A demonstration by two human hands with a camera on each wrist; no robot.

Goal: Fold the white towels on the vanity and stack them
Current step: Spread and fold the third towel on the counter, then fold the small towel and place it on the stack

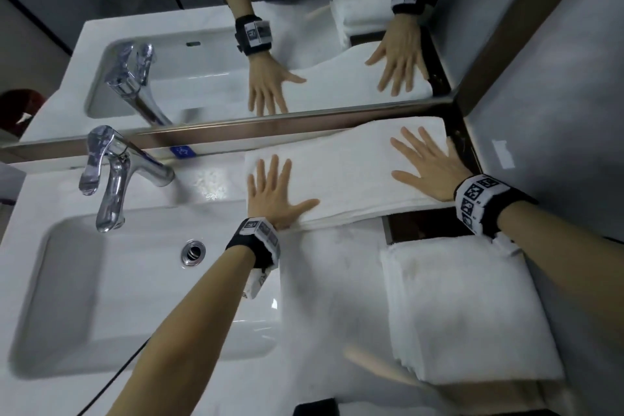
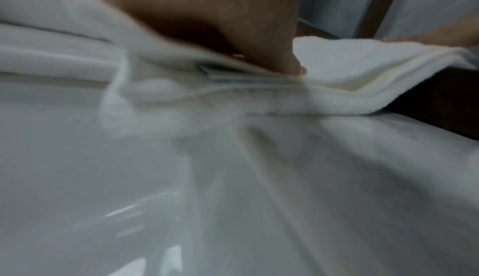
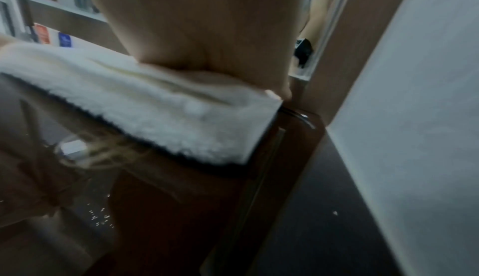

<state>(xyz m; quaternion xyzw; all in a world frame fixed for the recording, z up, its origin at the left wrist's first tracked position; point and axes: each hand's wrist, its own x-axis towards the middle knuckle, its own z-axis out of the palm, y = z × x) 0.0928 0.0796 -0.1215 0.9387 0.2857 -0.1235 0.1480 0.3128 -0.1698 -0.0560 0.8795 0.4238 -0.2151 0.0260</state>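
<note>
While both palms lay flat on it, the towel [image 1: 351, 172] stretched as a long folded strip along the back of the vanity [image 1: 219, 179], just under the mirror [image 1: 202, 44], its right end reaching over a dark tray [image 1: 429, 223] in the corner. The left hand [image 1: 270, 196] pressed the left end with fingers straight and spread; the right hand [image 1: 429, 169] did the same near the right end — neither gripped anything. From the left wrist, the strip showed layered edges [image 2: 337, 87] sagging where the counter dropped to the tray; from the right wrist, a thick fluffy corner [image 3: 181, 116] overhung the dark wood.

Nearer the body, a stack of folded towels [image 1: 472, 314] sat on the right of the counter, beside the sink [image 1: 101, 280] and its tap [image 1: 111, 179], with a pale stick-like object [image 1: 368, 365] blurred at its left edge.

Judging by its nap and droop, the cloth was soft, light and limp — it would not hold a crease by itself and would slump wherever unsupported. Smoothing looked like the step in hand. For the next fold, a pinch through all layers at the two corners of one short end seemed the best hold, so the layers would not slide apart. The glossy counter might let the strip slip, and the step down to the tray could skew the fold.
</note>
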